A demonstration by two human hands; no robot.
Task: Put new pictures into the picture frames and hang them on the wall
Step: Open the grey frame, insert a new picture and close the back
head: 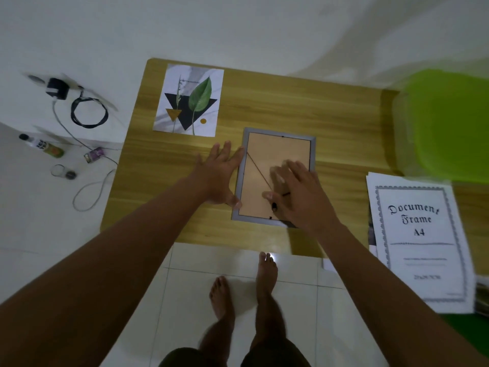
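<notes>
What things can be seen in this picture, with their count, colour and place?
table: one, light wood, centre
picture frame: one, grey with tan back, face down mid-table
leaf print: one, white and green, table's far left
document sheets: stack, white, table's right edge
green object: one, blurred, far right
charger: one, black, floor at left
bottle: one, black-capped, floor at left
left hand: one, flat, at frame's left edge
right hand: one, flat on frame's back
feet: two, bare, on white tiles

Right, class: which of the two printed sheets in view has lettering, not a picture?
The bordered sheet at the right edge, reading Document Frame A4. The leaf print at the table's far left corner is a picture.
</notes>
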